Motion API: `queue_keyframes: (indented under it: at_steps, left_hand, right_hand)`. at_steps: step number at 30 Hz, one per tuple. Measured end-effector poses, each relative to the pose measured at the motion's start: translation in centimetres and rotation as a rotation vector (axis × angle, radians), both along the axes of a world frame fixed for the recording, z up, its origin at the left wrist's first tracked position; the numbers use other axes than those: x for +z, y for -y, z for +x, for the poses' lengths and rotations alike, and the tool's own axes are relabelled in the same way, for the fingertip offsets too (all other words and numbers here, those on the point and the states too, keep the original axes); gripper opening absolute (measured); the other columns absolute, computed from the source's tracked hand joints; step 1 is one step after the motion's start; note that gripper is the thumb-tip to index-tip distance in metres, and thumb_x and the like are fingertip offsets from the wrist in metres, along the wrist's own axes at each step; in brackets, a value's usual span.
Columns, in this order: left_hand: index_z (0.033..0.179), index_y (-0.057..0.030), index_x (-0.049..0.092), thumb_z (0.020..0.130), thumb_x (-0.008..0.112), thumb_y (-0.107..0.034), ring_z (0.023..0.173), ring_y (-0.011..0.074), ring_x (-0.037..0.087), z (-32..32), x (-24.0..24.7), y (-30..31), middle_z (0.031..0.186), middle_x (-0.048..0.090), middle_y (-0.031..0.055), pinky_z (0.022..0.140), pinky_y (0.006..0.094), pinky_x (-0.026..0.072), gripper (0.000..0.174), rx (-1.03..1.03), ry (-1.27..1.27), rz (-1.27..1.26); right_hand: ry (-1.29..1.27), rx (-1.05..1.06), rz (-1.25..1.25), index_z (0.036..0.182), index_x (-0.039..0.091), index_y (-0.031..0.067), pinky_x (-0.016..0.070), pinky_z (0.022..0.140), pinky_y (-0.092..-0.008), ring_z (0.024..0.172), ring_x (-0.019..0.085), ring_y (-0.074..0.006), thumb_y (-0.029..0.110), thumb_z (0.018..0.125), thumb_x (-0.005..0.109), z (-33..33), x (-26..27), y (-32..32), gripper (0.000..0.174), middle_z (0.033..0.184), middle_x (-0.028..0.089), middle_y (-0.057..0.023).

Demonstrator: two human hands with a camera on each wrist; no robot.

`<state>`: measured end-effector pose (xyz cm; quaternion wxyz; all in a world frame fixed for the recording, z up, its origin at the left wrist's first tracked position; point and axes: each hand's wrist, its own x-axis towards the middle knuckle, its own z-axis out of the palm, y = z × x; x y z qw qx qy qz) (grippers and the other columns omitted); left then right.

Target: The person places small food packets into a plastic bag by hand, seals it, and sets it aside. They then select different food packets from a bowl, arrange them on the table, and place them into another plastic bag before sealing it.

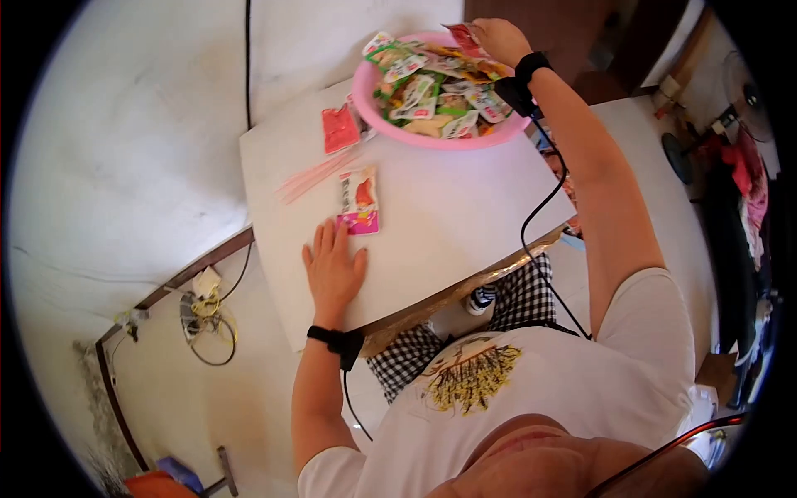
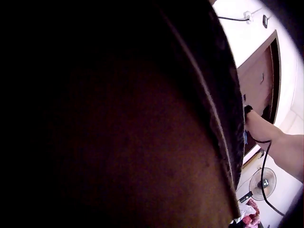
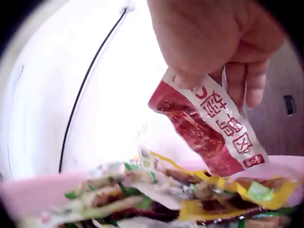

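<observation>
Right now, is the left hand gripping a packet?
No, the left hand lies flat with straight fingers on the white table, next to a packet but not curled round it.

A white worktop (image 1: 448, 216) with a brown edge stands against a white wall (image 1: 124, 124), down which a black cable (image 1: 247, 58) runs. On the pale floor (image 1: 166, 407) lies a tangle of wires (image 1: 207, 324). A brown door (image 1: 581, 33) stands behind, with a fan (image 1: 677, 158) and red clothes (image 1: 747, 183) to the right. The light is bright.
</observation>
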<state>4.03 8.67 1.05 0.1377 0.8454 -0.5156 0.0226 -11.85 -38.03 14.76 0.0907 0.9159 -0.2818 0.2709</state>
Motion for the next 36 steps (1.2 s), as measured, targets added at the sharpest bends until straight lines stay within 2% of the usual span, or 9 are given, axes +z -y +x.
queue_keyframes:
  at_steps: [2,6,13,14,16,18,26,27,36]
  left_hand:
    - [0.136,-0.0070,0.046,0.085,0.058,-0.033,0.137,0.0297,0.032,-0.1,0.0,0.0,0.146,0.039,0.0136,0.109,0.0545,0.0221,0.058,-0.002,0.002,-0.001]
    - [0.135,-0.0070,0.046,0.085,0.058,-0.033,0.137,0.0295,0.032,0.1,-0.3,-0.3,0.145,0.040,0.0136,0.109,0.0548,0.0221,0.058,-0.015,0.016,-0.036]
    - [0.134,-0.0064,0.048,0.085,0.057,-0.034,0.137,0.0299,0.033,0.1,-0.4,-0.4,0.145,0.040,0.0140,0.109,0.0550,0.0229,0.057,-0.014,0.007,-0.062]
    - [0.134,-0.0064,0.048,0.085,0.057,-0.035,0.137,0.0300,0.033,0.1,-0.6,-0.3,0.145,0.040,0.0141,0.109,0.0550,0.0229,0.057,-0.013,0.008,-0.062]
    - [0.134,-0.0066,0.048,0.085,0.057,-0.035,0.136,0.0302,0.034,0.3,-0.9,-0.3,0.145,0.040,0.0141,0.108,0.0558,0.0232,0.057,-0.016,0.018,-0.073]
    - [0.133,-0.0071,0.049,0.084,0.059,-0.036,0.135,0.0307,0.035,0.5,-1.2,-0.2,0.144,0.041,0.0139,0.107,0.0576,0.0238,0.058,-0.022,0.031,-0.091]
    - [0.135,-0.0071,0.047,0.085,0.057,-0.037,0.137,0.0301,0.033,0.3,-0.9,0.0,0.145,0.040,0.0137,0.108,0.0565,0.0227,0.059,-0.019,0.027,-0.053]
    - [0.135,-0.0068,0.047,0.085,0.056,-0.036,0.137,0.0301,0.033,0.2,-0.8,0.0,0.146,0.040,0.0137,0.108,0.0560,0.0227,0.059,-0.019,0.023,-0.048]
    - [0.134,-0.0062,0.048,0.084,0.059,-0.034,0.136,0.0311,0.034,0.4,-0.9,-0.2,0.145,0.040,0.0144,0.107,0.0572,0.0235,0.059,-0.026,0.003,-0.076]
  right_hand:
    - [0.161,0.055,0.183,0.087,0.062,0.0026,0.0493,0.074,-0.0449,0.081,0.061,-0.0384,0.029,0.094,0.047,-0.9,2.0,0.0,0.031,0.091,0.065,-0.0187]
    - [0.496,0.188,0.840,0.096,0.062,0.0019,0.0500,0.061,-0.0277,0.067,0.059,-0.0151,0.037,0.096,0.051,-1.6,3.9,-4.3,0.037,0.079,0.065,-0.0026]
    - [0.218,0.445,0.988,0.107,0.062,0.0076,0.0483,0.062,-0.0211,0.075,0.058,-0.0031,0.038,0.098,0.050,-1.0,4.4,-13.4,0.034,0.085,0.063,0.0046]
    - [0.069,0.518,1.051,0.111,0.061,0.0038,0.0496,0.063,-0.0249,0.074,0.058,-0.0066,0.035,0.098,0.051,-0.7,4.0,-14.8,0.035,0.085,0.062,0.0016]
    - [-0.032,0.896,0.429,0.115,0.058,0.0002,0.0485,0.079,-0.0347,0.084,0.062,-0.0259,0.025,0.097,0.048,0.9,0.5,-17.2,0.032,0.092,0.065,-0.0130]
    - [-0.338,0.798,0.578,0.108,0.061,0.0035,0.0476,0.078,-0.0389,0.086,0.060,-0.0334,0.018,0.092,0.051,2.0,0.2,-22.3,0.023,0.092,0.065,-0.0155]
    - [-0.785,0.664,0.070,0.078,0.071,0.0177,0.0494,0.070,-0.0426,0.087,0.062,-0.0291,0.023,0.081,0.058,6.3,-3.5,-30.4,0.014,0.088,0.065,-0.0069]
    - [-0.652,0.902,-0.149,0.082,0.070,0.0167,0.0496,0.073,-0.0417,0.095,0.060,-0.0276,0.022,0.082,0.058,7.6,-7.6,-28.9,0.014,0.092,0.065,-0.0066]
    - [-0.425,0.731,0.276,0.110,0.057,0.0037,0.0486,0.081,-0.0450,0.101,0.057,-0.0357,0.006,0.082,0.053,6.3,-9.3,-29.1,0.029,0.106,0.057,-0.0186]
